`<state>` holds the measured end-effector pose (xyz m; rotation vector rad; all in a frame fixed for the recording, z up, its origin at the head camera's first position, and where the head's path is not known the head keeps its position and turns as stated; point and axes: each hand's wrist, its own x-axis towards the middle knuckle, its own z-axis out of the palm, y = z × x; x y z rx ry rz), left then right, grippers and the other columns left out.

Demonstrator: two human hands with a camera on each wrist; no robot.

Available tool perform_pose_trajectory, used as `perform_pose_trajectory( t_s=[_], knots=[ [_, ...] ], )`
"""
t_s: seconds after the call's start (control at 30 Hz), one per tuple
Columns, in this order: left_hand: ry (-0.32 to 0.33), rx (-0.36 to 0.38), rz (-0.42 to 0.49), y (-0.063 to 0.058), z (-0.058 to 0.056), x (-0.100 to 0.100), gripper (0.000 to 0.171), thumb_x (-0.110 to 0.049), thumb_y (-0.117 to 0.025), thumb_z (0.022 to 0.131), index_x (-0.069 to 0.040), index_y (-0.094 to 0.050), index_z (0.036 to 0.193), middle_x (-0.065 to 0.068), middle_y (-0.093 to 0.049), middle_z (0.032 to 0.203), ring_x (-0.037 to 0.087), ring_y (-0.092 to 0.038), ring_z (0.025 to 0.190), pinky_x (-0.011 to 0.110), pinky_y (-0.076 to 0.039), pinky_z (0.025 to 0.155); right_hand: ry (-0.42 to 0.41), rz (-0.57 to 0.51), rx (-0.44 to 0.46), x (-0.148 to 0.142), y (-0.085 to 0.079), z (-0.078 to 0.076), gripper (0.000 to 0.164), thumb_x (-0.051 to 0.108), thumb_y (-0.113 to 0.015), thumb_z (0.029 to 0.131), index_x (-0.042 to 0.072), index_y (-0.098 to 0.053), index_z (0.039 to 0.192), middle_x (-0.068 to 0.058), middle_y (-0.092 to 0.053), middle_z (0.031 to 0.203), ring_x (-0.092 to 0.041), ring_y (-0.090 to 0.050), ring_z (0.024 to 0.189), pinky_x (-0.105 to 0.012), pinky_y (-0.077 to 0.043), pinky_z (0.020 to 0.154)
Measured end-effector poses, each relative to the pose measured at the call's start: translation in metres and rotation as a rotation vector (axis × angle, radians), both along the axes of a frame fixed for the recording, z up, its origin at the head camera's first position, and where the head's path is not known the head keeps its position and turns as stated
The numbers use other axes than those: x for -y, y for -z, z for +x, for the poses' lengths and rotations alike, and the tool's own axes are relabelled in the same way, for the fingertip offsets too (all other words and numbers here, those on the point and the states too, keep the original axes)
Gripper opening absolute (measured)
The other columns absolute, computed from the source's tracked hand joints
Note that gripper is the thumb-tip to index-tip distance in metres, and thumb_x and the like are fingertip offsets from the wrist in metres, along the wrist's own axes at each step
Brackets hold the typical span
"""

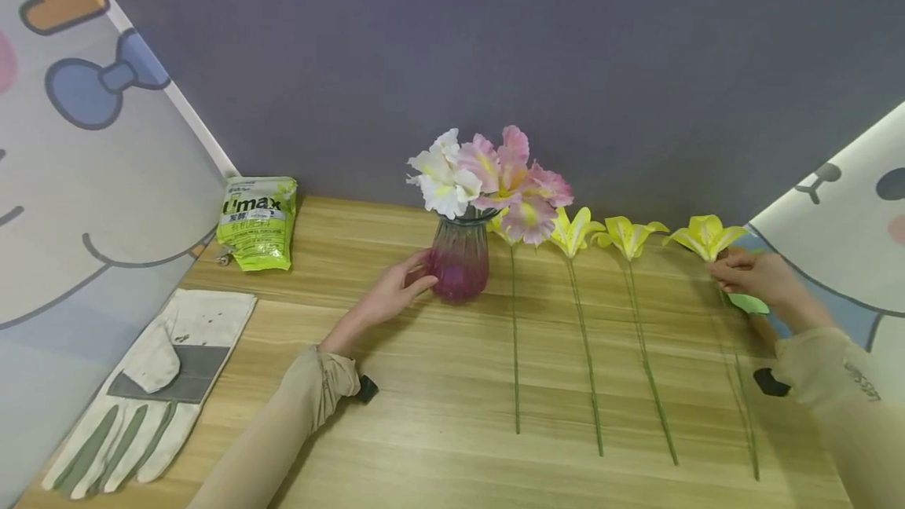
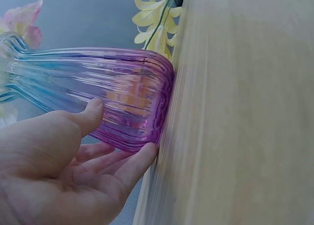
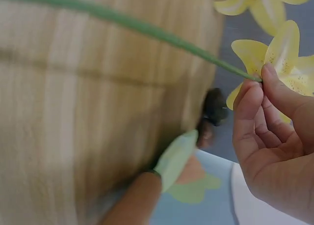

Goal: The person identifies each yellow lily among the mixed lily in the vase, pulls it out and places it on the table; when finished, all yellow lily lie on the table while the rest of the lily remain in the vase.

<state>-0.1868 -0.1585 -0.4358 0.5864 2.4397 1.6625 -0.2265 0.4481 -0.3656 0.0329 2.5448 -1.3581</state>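
Note:
My left hand [image 1: 392,293] is at the left side of a ribbed glass vase [image 1: 459,265], purple below and bluish above. In the left wrist view its thumb [image 2: 91,116] and fingers lie around the lower part of the vase, which stands on the table. White [image 1: 444,179] and pink artificial flowers [image 1: 512,179] stand in the vase. At the far right, my right hand [image 1: 760,281] pinches the green stem [image 3: 147,29] of a yellow artificial lily [image 1: 705,237] between thumb and forefinger, just below the bloom. The stem hangs toward the table's front.
Several yellow lilies [image 1: 629,236] lie in a row between vase and right hand. A brown-handled thing with a light green end [image 1: 748,303] is under the right hand. On the left are a green Umax bag [image 1: 258,222] and a white-and-grey glove [image 1: 159,391]. A grey wall [image 1: 424,45] stands behind.

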Motion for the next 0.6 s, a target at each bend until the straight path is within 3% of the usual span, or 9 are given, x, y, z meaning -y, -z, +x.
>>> perform_pose_trajectory(
  t_s=[0.07, 0.2, 0.3, 0.43, 0.5, 0.6],
  knots=[
    [-0.001, -0.006, 0.0, 0.0, 0.0, 0.001, 0.059, -0.005, -0.062, 0.109, 0.01, -0.036, 0.16, 0.03, -0.045, 0.16, 0.044, -0.051, 0.143, 0.042, -0.048, 0.116, -0.001, -0.001, 0.01, 0.001, 0.006, -0.003, 0.018, 0.002, -0.063, 0.108, -0.008, -0.076, 0.102, 0.018, -0.074, 0.085, -0.004, -0.071, 0.072, -0.019, -0.063, 0.067],
    [-0.007, -0.013, -0.005, -0.002, 0.0, 0.002, 0.059, -0.005, -0.062, 0.109, 0.01, -0.037, 0.16, 0.03, -0.046, 0.159, 0.044, -0.051, 0.142, 0.042, -0.048, 0.116, -0.025, 0.007, -0.003, 0.006, 0.017, -0.009, 0.019, -0.002, -0.063, 0.107, -0.012, -0.076, 0.099, 0.011, -0.075, 0.081, -0.002, -0.07, 0.069, -0.017, -0.063, 0.065],
    [-0.011, -0.012, -0.02, -0.002, -0.001, 0.002, 0.06, -0.005, -0.063, 0.108, 0.01, -0.037, 0.16, 0.03, -0.046, 0.159, 0.043, -0.052, 0.142, 0.041, -0.048, 0.116, -0.045, 0.082, -0.024, 0.011, 0.023, -0.012, 0.021, 0.0, -0.065, 0.106, -0.017, -0.076, 0.098, 0.008, -0.074, 0.076, -0.001, -0.068, 0.065, -0.017, -0.062, 0.063],
    [-0.005, -0.003, -0.026, -0.002, -0.001, 0.001, 0.06, -0.006, -0.063, 0.109, 0.01, -0.036, 0.16, 0.03, -0.044, 0.16, 0.043, -0.051, 0.143, 0.041, -0.048, 0.116, -0.058, 0.184, -0.055, 0.014, 0.028, -0.011, 0.03, 0.003, -0.067, 0.106, -0.026, -0.067, 0.111, 0.006, -0.075, 0.076, 0.0, -0.068, 0.066, -0.017, -0.062, 0.063],
    [-0.001, 0.005, -0.016, -0.002, -0.001, 0.001, 0.061, -0.006, -0.063, 0.109, 0.01, -0.035, 0.161, 0.03, -0.043, 0.161, 0.043, -0.05, 0.144, 0.041, -0.047, 0.116, -0.059, 0.183, -0.075, 0.015, 0.03, -0.008, 0.032, 0.005, -0.066, 0.107, -0.026, -0.065, 0.114, 0.007, -0.077, 0.079, 0.0, -0.069, 0.068, -0.017, -0.062, 0.063],
    [0.002, 0.017, 0.009, -0.002, -0.002, 0.0, 0.06, -0.004, -0.062, 0.109, 0.011, -0.035, 0.16, 0.03, -0.043, 0.162, 0.044, -0.049, 0.144, 0.041, -0.047, 0.116, -0.056, 0.067, -0.095, 0.015, 0.033, -0.006, 0.03, 0.005, -0.061, 0.11, -0.024, -0.069, 0.106, 0.009, -0.078, 0.082, 0.0, -0.071, 0.07, -0.018, -0.063, 0.064]
  ],
)
